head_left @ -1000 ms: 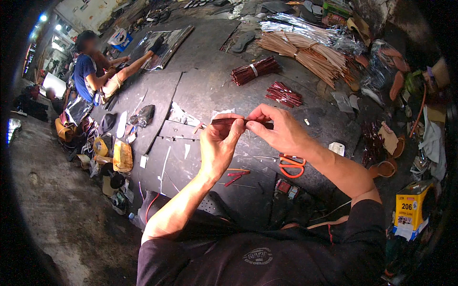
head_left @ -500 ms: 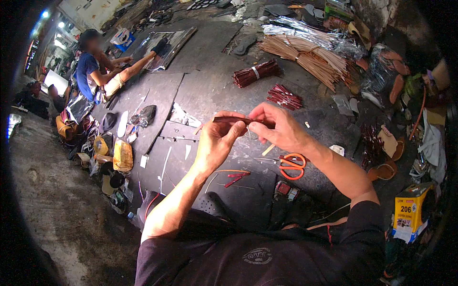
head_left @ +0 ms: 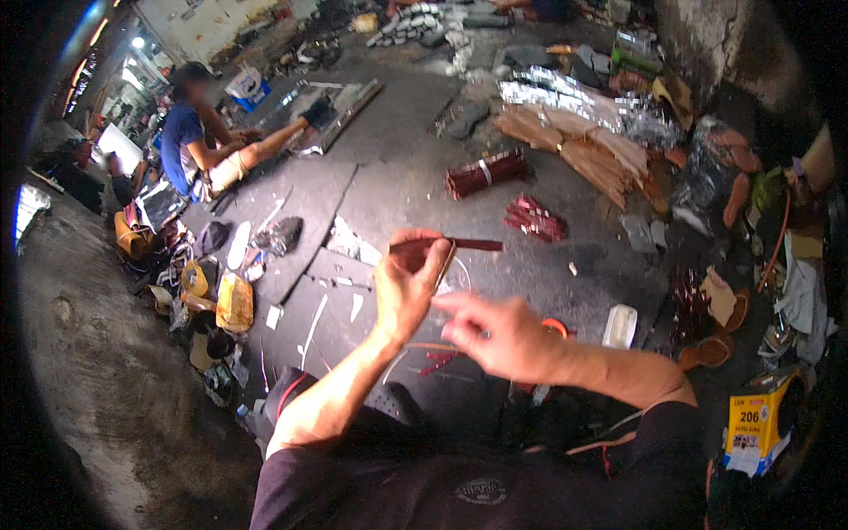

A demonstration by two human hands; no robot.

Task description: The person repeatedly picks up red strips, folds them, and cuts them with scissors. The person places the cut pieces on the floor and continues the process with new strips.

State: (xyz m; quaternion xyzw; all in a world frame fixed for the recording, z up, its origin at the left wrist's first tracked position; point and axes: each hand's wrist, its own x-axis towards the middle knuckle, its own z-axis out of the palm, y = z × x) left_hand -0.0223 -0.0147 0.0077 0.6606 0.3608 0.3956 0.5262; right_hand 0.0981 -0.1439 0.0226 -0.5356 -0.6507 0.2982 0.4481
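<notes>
My left hand [head_left: 406, 287] is closed around a dark red strip [head_left: 481, 245], pinching it between thumb and fingers. One flat end sticks out to the right. A thin tan strand [head_left: 447, 268] hangs down beside the thumb toward my right hand. Lower and to the right, my right hand [head_left: 508, 336] is slightly blurred, its index finger and thumb apart, with nothing visible between them. Just behind it shows an orange scissors handle [head_left: 555, 327], mostly covered. Short red pieces [head_left: 436, 360] lie on the dark work surface below my hands.
Ahead lie a banded bundle of dark red strips [head_left: 487, 173], a looser red bundle [head_left: 535, 218] and a large tan bundle [head_left: 587, 150]. A yellow can [head_left: 755, 424] stands at right. Another person [head_left: 199, 146] sits at the far left. A yellow container [head_left: 235, 302] stands left.
My right hand has left the red strip and moved down toward me, now covering most of the scissors. My left hand still grips the strip, whose end now points right. The view has shifted slightly.
</notes>
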